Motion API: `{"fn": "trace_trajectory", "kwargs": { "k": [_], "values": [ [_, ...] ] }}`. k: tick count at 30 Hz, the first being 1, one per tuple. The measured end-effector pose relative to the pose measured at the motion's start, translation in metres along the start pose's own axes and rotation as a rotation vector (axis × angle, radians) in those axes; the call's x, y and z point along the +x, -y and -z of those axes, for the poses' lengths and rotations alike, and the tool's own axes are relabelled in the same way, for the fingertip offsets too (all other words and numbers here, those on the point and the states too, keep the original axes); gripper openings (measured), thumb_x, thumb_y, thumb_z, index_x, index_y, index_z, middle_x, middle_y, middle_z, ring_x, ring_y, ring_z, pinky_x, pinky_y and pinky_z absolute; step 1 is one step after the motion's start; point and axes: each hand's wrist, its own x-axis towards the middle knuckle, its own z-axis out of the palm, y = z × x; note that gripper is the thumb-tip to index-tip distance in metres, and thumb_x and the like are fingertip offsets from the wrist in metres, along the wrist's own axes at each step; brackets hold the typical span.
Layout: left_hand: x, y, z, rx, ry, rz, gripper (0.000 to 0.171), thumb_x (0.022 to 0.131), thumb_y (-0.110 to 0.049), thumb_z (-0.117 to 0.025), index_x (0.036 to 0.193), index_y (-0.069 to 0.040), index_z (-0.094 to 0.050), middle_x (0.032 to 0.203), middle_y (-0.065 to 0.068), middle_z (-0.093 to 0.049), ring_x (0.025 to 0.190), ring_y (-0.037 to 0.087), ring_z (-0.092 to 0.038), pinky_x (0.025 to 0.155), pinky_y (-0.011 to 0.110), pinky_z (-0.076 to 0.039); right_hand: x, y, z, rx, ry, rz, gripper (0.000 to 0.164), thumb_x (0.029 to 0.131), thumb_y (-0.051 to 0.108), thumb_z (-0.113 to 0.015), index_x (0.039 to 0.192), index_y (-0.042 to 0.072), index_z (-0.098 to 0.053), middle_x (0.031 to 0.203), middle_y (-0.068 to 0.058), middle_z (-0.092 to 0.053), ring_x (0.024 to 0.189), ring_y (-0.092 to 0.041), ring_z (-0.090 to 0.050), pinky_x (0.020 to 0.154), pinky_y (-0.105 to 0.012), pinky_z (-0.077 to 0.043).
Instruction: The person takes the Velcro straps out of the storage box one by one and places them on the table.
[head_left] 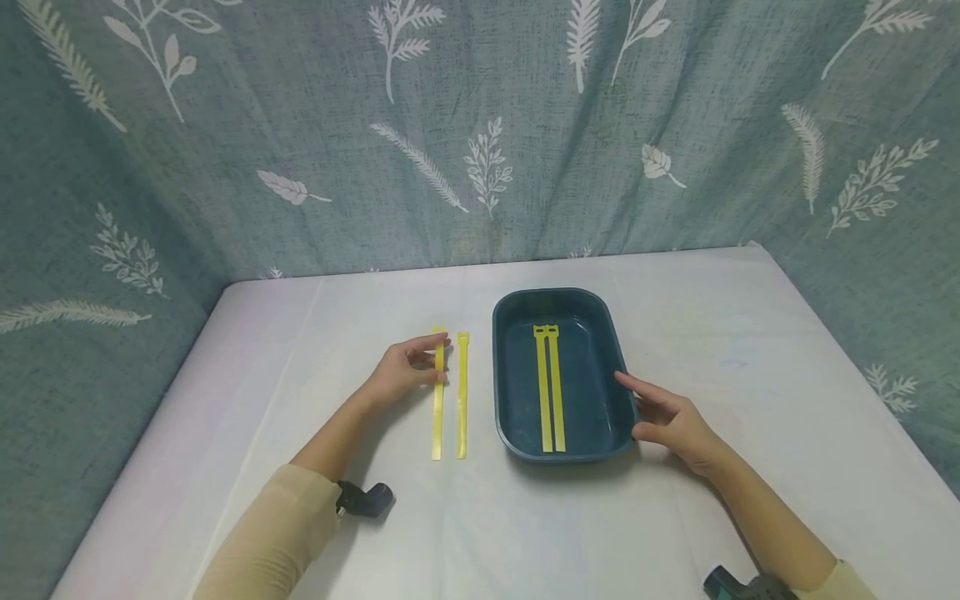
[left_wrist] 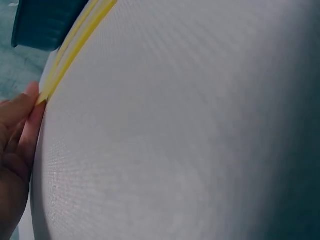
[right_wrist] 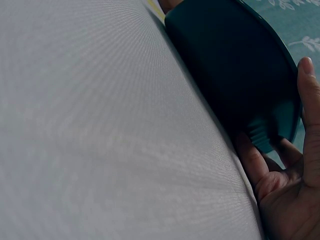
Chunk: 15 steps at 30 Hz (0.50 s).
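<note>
With thumb and finger, my left hand (head_left: 407, 367) pinches a yellow cable tie (head_left: 437, 429), a flat strap lying lengthwise away from me. The left wrist view shows the fingertips on one end of the tie (left_wrist: 70, 62). A second yellow cable tie (head_left: 462, 400), with a slotted head, lies parallel just to its right. Two more ties (head_left: 543, 392) lie side by side in a dark blue-green tray (head_left: 592, 392), heads at the far end. On the tray's right side, the fingers of my right hand (head_left: 678, 425) touch the outer wall near the rim.
A white cloth covers the table (head_left: 375, 542). Behind it and at both sides hangs a green curtain (head_left: 315, 108) with white leaf prints. Each wrist carries a dark camera (head_left: 367, 498).
</note>
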Motion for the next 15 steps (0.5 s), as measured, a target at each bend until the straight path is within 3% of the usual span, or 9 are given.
{"fn": "trace_trajectory", "kwargs": {
  "k": [5,11,15],
  "values": [
    [-0.0003,0.0004,-0.0022,0.071,-0.025,-0.014,0.066,0.074,-0.013,-0.080,0.135,-0.013,-0.054,0.133,0.003,-0.057,0.109,0.022,-0.057,0.093,0.036,-0.045,-0.0008,0.0000,0.0008,-0.001,-0.001,-0.001,0.063,0.084,0.008,-0.070,0.141,0.001,-0.042,0.140,0.022,-0.044,0.131,0.009,-0.034,0.101,-0.009,-0.030],
    [-0.0009,0.0003,-0.0032,0.187,-0.052,0.002,0.065,0.073,-0.018,-0.082,0.133,-0.015,-0.056,0.129,0.005,-0.059,0.108,0.023,-0.054,0.092,0.040,-0.044,-0.0004,0.0008,0.0004,-0.008,-0.004,-0.007,0.063,0.084,0.010,-0.071,0.141,0.003,-0.043,0.140,0.022,-0.044,0.130,0.009,-0.034,0.100,-0.009,-0.031],
    [-0.0007,0.0007,-0.0027,0.216,-0.045,0.012,0.066,0.073,-0.020,-0.082,0.133,-0.016,-0.056,0.126,0.008,-0.059,0.106,0.024,-0.052,0.093,0.041,-0.043,-0.0001,0.0012,-0.0002,-0.016,-0.001,-0.005,0.063,0.085,0.010,-0.070,0.141,0.001,-0.042,0.140,0.022,-0.043,0.130,0.009,-0.034,0.100,-0.010,-0.031]
  ]
}}
